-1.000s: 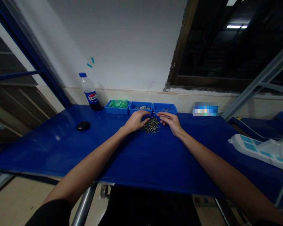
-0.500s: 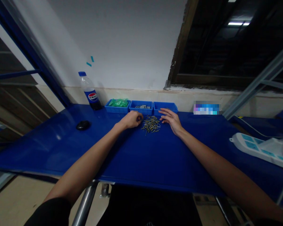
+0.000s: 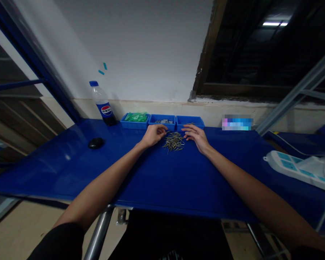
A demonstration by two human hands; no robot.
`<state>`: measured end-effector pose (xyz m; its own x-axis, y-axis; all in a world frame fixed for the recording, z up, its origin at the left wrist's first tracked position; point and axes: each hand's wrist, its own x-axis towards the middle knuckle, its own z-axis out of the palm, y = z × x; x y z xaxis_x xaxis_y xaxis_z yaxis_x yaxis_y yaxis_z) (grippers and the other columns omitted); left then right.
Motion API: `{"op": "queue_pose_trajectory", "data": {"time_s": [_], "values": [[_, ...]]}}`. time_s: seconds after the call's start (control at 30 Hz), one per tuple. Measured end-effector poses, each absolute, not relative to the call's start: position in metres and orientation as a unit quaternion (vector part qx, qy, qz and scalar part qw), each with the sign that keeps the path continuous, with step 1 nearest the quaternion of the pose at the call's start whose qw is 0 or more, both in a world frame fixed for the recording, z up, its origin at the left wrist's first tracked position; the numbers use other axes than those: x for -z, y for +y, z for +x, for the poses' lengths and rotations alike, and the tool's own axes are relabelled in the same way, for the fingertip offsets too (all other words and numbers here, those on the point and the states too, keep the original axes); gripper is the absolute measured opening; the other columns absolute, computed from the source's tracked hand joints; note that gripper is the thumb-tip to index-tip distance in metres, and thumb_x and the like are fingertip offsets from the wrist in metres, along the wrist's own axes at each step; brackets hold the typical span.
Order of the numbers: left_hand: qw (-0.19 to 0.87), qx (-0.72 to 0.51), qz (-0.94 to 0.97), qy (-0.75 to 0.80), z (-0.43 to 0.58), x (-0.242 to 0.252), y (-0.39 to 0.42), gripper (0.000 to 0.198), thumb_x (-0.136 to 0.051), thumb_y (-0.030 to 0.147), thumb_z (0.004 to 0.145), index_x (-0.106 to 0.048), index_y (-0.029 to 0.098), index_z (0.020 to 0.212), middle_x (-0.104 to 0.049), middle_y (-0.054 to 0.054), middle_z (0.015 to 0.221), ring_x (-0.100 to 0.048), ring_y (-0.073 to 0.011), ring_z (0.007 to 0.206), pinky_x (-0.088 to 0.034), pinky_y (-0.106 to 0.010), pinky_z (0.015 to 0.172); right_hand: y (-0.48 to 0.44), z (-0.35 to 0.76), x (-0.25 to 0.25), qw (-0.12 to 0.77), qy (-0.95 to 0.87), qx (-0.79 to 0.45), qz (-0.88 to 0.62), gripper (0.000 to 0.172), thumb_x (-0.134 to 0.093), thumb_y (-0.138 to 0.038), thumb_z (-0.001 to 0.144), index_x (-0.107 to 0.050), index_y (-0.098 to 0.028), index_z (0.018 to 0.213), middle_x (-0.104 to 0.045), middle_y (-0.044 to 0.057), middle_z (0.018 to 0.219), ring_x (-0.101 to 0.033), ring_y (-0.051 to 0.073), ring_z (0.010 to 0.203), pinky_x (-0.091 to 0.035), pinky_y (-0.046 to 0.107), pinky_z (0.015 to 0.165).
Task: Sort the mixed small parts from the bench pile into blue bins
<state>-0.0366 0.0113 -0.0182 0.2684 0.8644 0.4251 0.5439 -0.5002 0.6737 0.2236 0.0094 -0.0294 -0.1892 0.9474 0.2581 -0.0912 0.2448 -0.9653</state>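
Note:
A loose pile of thin metal pieces that look like screws, some brassy and some silvery, lies on the blue table between my hands. At its left edge is my left hand, fingers stretched forward and thumb apart, with nothing I can make out in them. My right hand hovers at the pile's right side, its fingers spread and holding nothing visible. Just beyond it stands the right blue bin, with a few thin pieces in it. The middle blue bin holds grey metal parts.
Green plastic packets fill the left blue bin. Left of it stands a cola bottle, with a black computer mouse in front. On the right lie a white power strip and cables. A wall runs behind the bins.
My left hand has gone from curled fingers to stretched ones, and has moved slightly forward over the pile's edge. The right hand stays almost where it was.

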Motion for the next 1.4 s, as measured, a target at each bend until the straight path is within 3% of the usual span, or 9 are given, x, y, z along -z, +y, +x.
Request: {"op": "queue_pose_trajectory", "data": {"time_s": [0.17,0.4,0.67,0.87,1.03,1.13,1.27,1.33,1.4], "values": [[0.266,-0.474,0.731,0.413,-0.027,0.019,0.007,0.023,-0.074,0.014,0.082,-0.074,0.012,0.104,-0.077,-0.008,0.09,-0.072,-0.0154,0.08,-0.062,-0.03,0.08,0.006,0.221,0.026,0.501,-0.624,-0.47,-0.373,0.04,-0.073,-0.033,0.074,-0.074,-0.021,0.112,-0.079,0.006,0.091,-0.065,0.017,0.067,-0.047,0.029,0.058],[0.276,-0.472,0.758,0.355,-0.014,0.018,0.0,0.026,-0.068,0.008,0.082,-0.074,0.011,0.108,-0.077,-0.009,0.093,-0.074,-0.0155,0.083,-0.062,-0.031,0.083,0.004,0.222,0.027,0.442,-0.672,-0.469,-0.364,0.048,-0.078,-0.036,0.075,-0.075,-0.022,0.121,-0.08,0.009,0.105,-0.066,0.016,0.067,-0.046,0.028,0.056],[0.272,-0.464,0.769,0.345,-0.011,0.015,-0.005,0.023,-0.07,0.012,0.085,-0.074,0.01,0.108,-0.077,-0.011,0.098,-0.073,-0.0163,0.086,-0.062,-0.033,0.086,-0.001,0.22,0.022,0.427,-0.682,-0.481,-0.349,0.038,-0.081,-0.035,0.075,-0.08,-0.022,0.111,-0.081,0.011,0.107,-0.069,0.019,0.075,-0.052,0.033,0.066],[0.265,-0.455,0.776,0.346,-0.009,0.014,-0.008,0.022,-0.068,0.009,0.086,-0.073,0.01,0.108,-0.077,-0.01,0.098,-0.073,-0.0152,0.085,-0.062,-0.031,0.084,-0.001,0.221,0.021,0.423,-0.687,-0.475,-0.351,0.034,-0.082,-0.039,0.074,-0.083,-0.024,0.105,-0.081,0.009,0.104,-0.066,0.018,0.07,-0.048,0.03,0.059],[0.163,-0.407,0.818,0.373,-0.014,0.011,-0.007,0.023,-0.068,0.016,0.09,-0.073,0.011,0.112,-0.077,-0.011,0.105,-0.072,-0.0184,0.092,-0.059,-0.033,0.087,0.004,0.223,0.028,0.477,-0.653,-0.468,-0.358,0.029,-0.082,-0.038,0.075,-0.083,-0.022,0.099,-0.081,0.008,0.094,-0.061,0.016,0.064,-0.043,0.029,0.055],[0.088,-0.358,0.835,0.408,-0.024,0.009,-0.004,0.024,-0.064,0.018,0.093,-0.074,0.012,0.114,-0.076,-0.012,0.113,-0.071,-0.0226,0.1,-0.057,-0.038,0.094,0.006,0.225,0.03,0.536,-0.607,-0.464,-0.359,0.034,-0.08,-0.034,0.076,-0.081,-0.022,0.108,-0.08,0.009,0.111,-0.061,0.015,0.066,-0.044,0.028,0.055],[0.049,-0.308,0.842,0.44,-0.035,0.009,0.001,0.023,-0.061,0.02,0.094,-0.076,0.013,0.11,-0.077,-0.012,0.113,-0.07,-0.0256,0.106,-0.054,-0.04,0.101,0.006,0.226,0.028,0.567,-0.567,-0.473,-0.367,0.054,-0.08,-0.029,0.072,-0.074,-0.027,0.126,-0.069,0.01,0.139,-0.067,0.016,0.075,-0.048,0.028,0.058],[0.043,-0.298,0.841,0.45,-0.038,0.012,0.003,0.023,-0.06,0.022,0.095,-0.076,0.015,0.11,-0.077,-0.011,0.113,-0.07,-0.0253,0.107,-0.053,-0.038,0.101,0.006,0.225,0.028,0.56,-0.566,-0.476,-0.373,0.054,-0.079,-0.028,0.072,-0.074,-0.027,0.125,-0.069,0.01,0.138,-0.068,0.016,0.076,-0.049,0.029,0.059],[0.041,-0.293,0.838,0.458,-0.039,0.015,0.005,0.024,-0.059,0.023,0.095,-0.076,0.015,0.111,-0.076,-0.011,0.114,-0.07,-0.0252,0.106,-0.053,-0.037,0.1,0.006,0.224,0.029,0.554,-0.57,-0.474,-0.379,0.043,-0.078,-0.03,0.073,-0.077,-0.024,0.115,-0.075,0.01,0.126,-0.067,0.016,0.074,-0.049,0.028,0.059]]}}
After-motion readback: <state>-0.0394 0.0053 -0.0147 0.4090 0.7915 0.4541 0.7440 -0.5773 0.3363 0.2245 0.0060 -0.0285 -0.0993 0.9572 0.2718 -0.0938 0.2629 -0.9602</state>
